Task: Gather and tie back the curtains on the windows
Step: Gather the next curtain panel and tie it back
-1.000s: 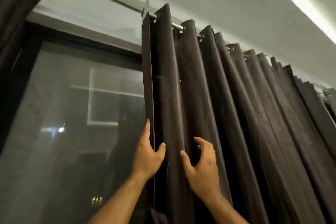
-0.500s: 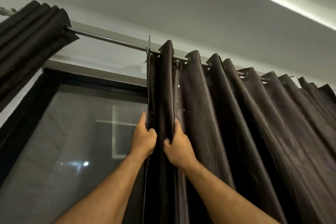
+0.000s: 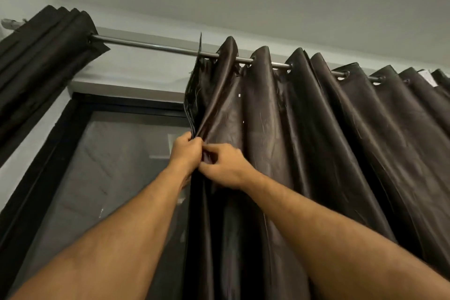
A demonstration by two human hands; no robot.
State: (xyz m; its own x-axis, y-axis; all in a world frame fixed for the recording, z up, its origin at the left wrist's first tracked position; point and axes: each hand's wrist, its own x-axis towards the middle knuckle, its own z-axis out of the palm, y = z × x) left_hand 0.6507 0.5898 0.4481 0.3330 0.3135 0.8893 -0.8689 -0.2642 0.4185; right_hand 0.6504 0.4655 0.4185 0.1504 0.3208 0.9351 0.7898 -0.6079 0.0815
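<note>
Pinching the curtain (image 3: 280, 129) edge, both hands (left (image 3: 185, 151), right (image 3: 226, 165)) touching, bare window (image 3: 121, 165) leftward.

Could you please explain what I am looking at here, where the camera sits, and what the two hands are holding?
There is no machine here: a person works with bare hands, and the one camera is worn on the head, looking forward and up along the arms. The left hand and the right hand are close together, both pinching the leading edge of the dark curtain. That curtain hangs in folds from a metal rod. A second curtain is bunched at the rod's left end. Between them you see the window with its black frame. No tie-back shows in the picture.
</note>
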